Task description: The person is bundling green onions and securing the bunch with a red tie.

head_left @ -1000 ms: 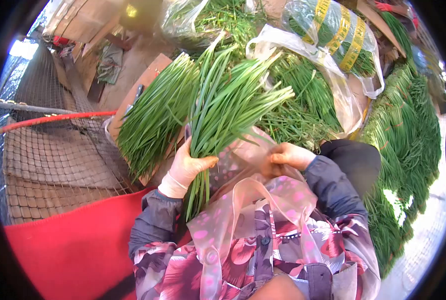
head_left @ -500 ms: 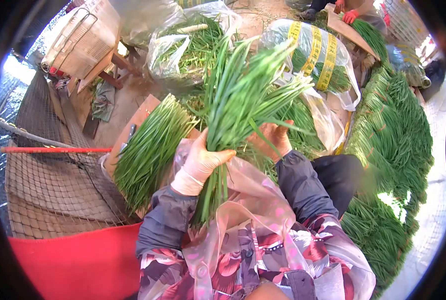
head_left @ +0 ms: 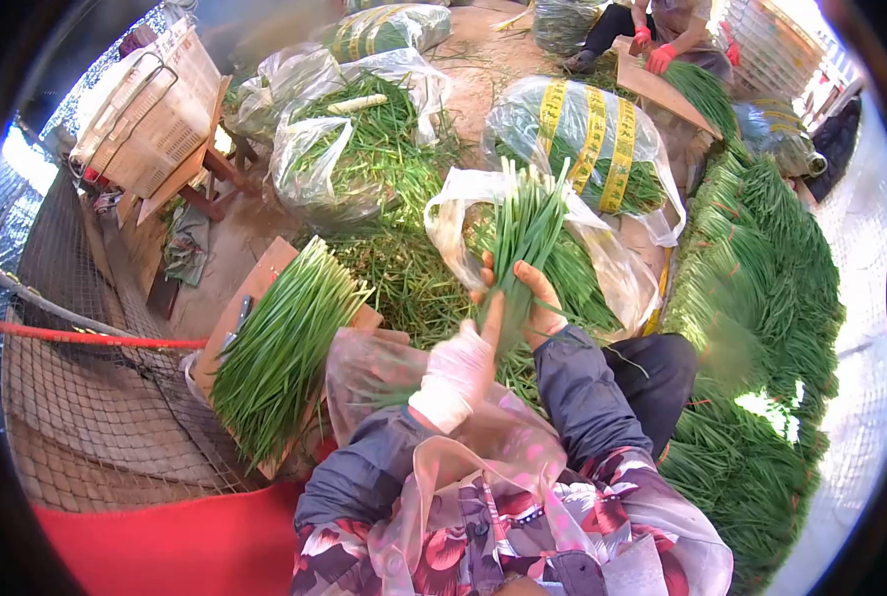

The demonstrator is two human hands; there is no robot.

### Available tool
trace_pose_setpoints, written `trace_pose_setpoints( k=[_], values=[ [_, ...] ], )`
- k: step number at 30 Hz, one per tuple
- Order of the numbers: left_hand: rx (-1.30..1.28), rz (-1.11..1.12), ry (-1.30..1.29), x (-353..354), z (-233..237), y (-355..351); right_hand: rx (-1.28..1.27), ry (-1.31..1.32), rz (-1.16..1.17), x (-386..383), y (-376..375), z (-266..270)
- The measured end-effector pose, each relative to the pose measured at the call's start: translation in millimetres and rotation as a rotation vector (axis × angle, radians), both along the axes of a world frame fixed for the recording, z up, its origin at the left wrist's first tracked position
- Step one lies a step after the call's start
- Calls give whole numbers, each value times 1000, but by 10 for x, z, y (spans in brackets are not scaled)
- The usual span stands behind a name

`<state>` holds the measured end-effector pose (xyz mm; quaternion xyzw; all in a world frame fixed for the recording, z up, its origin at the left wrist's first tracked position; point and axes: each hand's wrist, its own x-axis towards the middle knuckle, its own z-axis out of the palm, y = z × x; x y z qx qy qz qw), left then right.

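Note:
A bunch of green garlic chives [head_left: 528,221] stands upright in front of me, pale cut ends up. My right hand [head_left: 543,303] grips it, thumb in front and fingertips showing on its far side. Just below, my left hand [head_left: 460,368], white-wrapped at the wrist, is closed around the bunch's lower part, one finger stretched up along it. Motion blurs this hand, and its grip is partly hidden. Smeared green blades stick out to its left. A larger pile of chives [head_left: 289,348] lies on a tilted board [head_left: 274,260] at my left.
Plastic bags of chives, one with yellow printed tape [head_left: 587,139] and one open [head_left: 364,149], lie ahead. Bundled chives [head_left: 761,298] line my right side. A crate [head_left: 145,109] stands far left above netting [head_left: 115,407]. A person in red gloves [head_left: 659,58] works at the back right.
The bunch has passed from my left hand's hold into my right hand's grip, moving slightly right and more upright. My left hand has shifted right and lower. The view has tilted.

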<state>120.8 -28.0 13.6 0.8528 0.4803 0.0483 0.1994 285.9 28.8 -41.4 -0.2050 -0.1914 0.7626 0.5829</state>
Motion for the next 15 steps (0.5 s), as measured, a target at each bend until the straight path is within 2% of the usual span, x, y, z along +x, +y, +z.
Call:
trace_pose_setpoints(
  k=[1, 2, 3, 4, 5, 6, 7, 9, 10, 11, 12, 14, 15],
  values=[
    [-85, -58, -90, -79, 138, -51, -23, -9, -40, 43, 21, -18],
    [-213, -122, -342, -259, 139, 14, -3, 50, 101, 211, 45, 9],
    [-343, -188, -594, -400, 137, 72, -8, 40, 146, 383, 40, 62],
    [-411, -114, -641, -400, 129, 67, 21, -30, 155, 496, 14, 188],
    [-970, 245, -1075, -698, 187, 259, 59, -125, 162, 638, 5, 390],
    [-912, 204, -1243, -820, 116, 331, 63, -146, 176, 702, -21, 591],
    [-858, 162, -1383, -864, -45, 412, 52, -194, 284, 761, -91, 725],
    [-1098, 38, -1773, -470, -591, 417, 6, -258, 440, 706, -211, 886],
    [-1150, -6, -1821, -357, -668, 507, -83, -293, 571, 682, -280, 929],
    [-1205, -23, -1883, -289, -699, 492, -193, -322, 718, 642, -383, 907],
    [-1222, 29, -1915, -235, -799, 377, -241, -316, 746, 558, -568, 709],
    [-1324, -90, -2105, -43, -722, 461, -382, -350, 793, 491, -749, 333],
    [-1318, 141, -2119, -29, -518, 312, -422, -341, 817, 434, -804, 235]
  ],
)
